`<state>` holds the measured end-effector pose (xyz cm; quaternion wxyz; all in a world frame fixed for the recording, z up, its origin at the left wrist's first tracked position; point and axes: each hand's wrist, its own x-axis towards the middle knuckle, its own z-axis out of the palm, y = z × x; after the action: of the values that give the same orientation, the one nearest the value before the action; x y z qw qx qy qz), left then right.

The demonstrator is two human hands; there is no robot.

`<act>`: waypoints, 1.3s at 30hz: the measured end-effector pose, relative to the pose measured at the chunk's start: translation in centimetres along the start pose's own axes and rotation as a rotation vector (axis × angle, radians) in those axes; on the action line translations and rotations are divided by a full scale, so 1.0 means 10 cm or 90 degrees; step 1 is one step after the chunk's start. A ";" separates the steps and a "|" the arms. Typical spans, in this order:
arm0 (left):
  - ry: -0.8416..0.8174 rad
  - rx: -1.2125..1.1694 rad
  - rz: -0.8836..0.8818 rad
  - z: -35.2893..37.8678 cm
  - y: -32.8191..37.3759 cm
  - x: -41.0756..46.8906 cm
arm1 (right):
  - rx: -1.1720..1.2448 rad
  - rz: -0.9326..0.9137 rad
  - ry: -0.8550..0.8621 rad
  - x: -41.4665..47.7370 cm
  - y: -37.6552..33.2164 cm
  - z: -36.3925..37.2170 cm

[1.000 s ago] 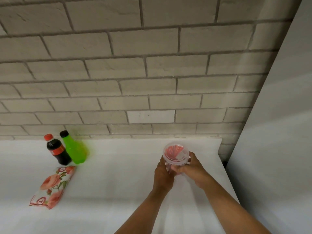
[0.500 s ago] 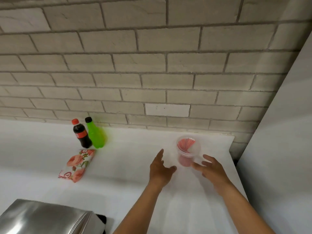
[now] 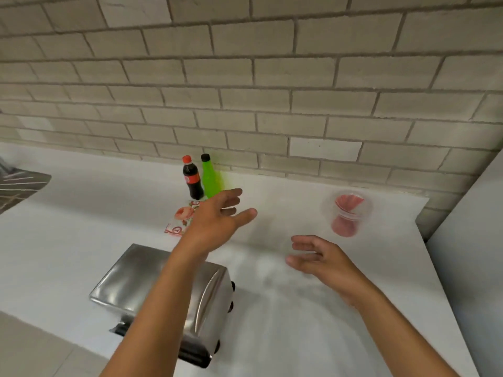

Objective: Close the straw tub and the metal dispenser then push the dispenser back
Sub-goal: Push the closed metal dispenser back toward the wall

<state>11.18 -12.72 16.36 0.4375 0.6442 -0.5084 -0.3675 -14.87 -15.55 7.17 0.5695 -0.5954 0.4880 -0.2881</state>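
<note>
The clear plastic straw tub [image 3: 347, 213], with red straws inside and its lid on top, stands at the back right of the white counter. The shiny metal dispenser [image 3: 141, 284] lies near the counter's front edge, under my left forearm. My left hand [image 3: 217, 221] hovers open above the counter, fingers spread, left of the tub. My right hand [image 3: 318, 255] is open too, low over the counter, in front of and to the left of the tub. Neither hand touches anything.
A cola bottle [image 3: 192, 178] and a green bottle [image 3: 211, 177] stand by the brick wall. A flowered packet [image 3: 181, 221] lies in front of them. A metal sink drainer [image 3: 19, 186] is at far left. A grey panel [image 3: 473, 254] bounds the counter on the right.
Both hands have let go of the straw tub and drawn back and to the left. The view has dropped, bringing the metal dispenser fully into sight.
</note>
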 end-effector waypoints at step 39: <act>-0.025 0.048 0.076 -2.06 -2.40 -1.08 | -0.152 -0.042 0.253 -0.99 0.14 2.81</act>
<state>35.83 4.20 1.33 0.4241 0.6211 -0.5682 -0.3340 6.51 4.77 2.69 0.3778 -0.6061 0.6013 -0.3584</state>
